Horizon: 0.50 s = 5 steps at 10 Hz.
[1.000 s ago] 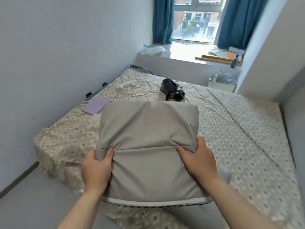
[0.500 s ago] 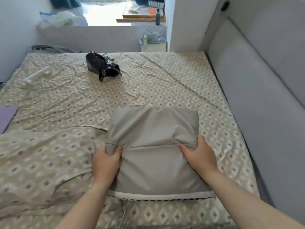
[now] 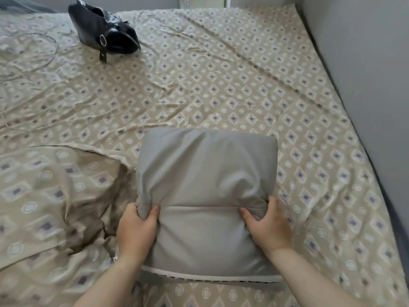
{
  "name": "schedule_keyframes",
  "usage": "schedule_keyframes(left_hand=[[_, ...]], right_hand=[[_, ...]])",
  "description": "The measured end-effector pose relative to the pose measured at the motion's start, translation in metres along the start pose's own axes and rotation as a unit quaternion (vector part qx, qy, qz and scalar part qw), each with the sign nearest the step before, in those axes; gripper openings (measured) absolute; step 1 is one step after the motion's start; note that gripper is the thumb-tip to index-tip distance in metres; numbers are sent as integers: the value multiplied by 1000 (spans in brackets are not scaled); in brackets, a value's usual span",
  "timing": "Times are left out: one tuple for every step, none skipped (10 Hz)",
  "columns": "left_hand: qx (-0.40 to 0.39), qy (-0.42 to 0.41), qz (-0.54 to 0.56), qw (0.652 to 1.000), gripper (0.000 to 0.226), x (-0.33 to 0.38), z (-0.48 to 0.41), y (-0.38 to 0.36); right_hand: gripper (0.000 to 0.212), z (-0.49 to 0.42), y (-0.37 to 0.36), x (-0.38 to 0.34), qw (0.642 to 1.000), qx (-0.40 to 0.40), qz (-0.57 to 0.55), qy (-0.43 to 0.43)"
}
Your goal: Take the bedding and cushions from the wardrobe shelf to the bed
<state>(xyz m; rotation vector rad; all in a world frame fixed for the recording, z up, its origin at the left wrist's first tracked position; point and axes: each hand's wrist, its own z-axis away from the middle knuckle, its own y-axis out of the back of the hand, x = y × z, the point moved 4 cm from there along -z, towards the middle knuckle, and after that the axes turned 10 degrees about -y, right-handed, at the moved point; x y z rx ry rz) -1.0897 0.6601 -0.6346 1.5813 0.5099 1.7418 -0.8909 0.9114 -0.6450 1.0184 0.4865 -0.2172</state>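
Observation:
A grey cushion (image 3: 205, 185) with a white-and-black trim along its near edge is low over the bed (image 3: 221, 85), which is covered by a beige sheet with a diamond pattern. My left hand (image 3: 136, 229) grips the cushion's left side, pinching a fold of its cover. On the right side my right hand (image 3: 267, 227) holds it, fingers dug into the seam. Whether the cushion rests on the sheet or hovers just above it, I cannot tell.
A black handbag (image 3: 104, 29) lies at the far left of the bed, with a white cable (image 3: 28, 56) looped beside it. A grey padded headboard (image 3: 365, 74) runs along the right. A rumpled fold of patterned bedding (image 3: 55, 196) bulges at the near left.
I have moved from the foot of the bed up over it and leaned in. The cushion has come down toward the sheet, and both hands now pinch its cover more tightly.

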Motion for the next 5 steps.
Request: schedule_keyframes(left_hand=[[-26,-5,-35,999,31,-10,-7,-11],[-40,-4,-49,998,34,-10,-8,-13],[-49,1,-71,996,41,-9,-9,-11],[-43,12,-107,993,56,-2,-5,-2],[-20,-11,-127,992,80,4,-5,6]], right_hand=[[69,-3,-6,10,1000,-12,-5,-20],[71,-3,-4,10,999,-25,2,-34],[75,-1,-2,10,999,-40,-1,-30],[77,6,10,7,999,-28,-1,-16],[69,8,45,-10,996,45,-62,45]])
